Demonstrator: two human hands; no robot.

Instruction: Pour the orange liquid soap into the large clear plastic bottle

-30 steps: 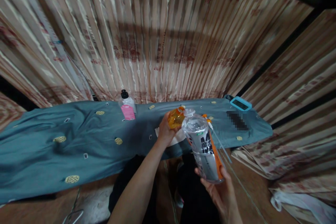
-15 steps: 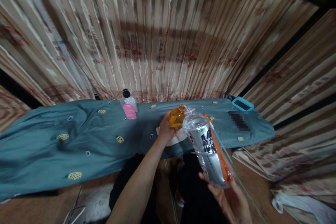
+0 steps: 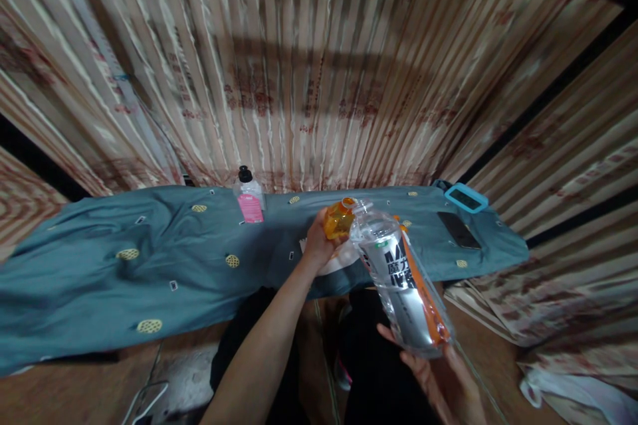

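**Two bottles mouth to mouth, transfer barely begun**

Your left hand is closed around a small orange bottle, tipped so its mouth sits right at the neck of the big clear bottle. Your right hand cups the clear bottle's base from below, fingers wrapped up its side, holding it tilted with the neck leaning toward the orange one. Both are held in the air just in front of the teal cloth covering the table.

Progress, as a judgement: caps look off and the mouths are lined up, so set-up is done. The clear bottle looks almost empty, and I can't tell if liquid is flowing. The orange bottle reads as fairly full, so most of the transfer is left, then recapping.

Elsewhere on the cloth: a pink-labelled bottle upright at the back, a dark phone and a blue-edged device at the right end, well apart from your hands. A white paper lies under the left hand.
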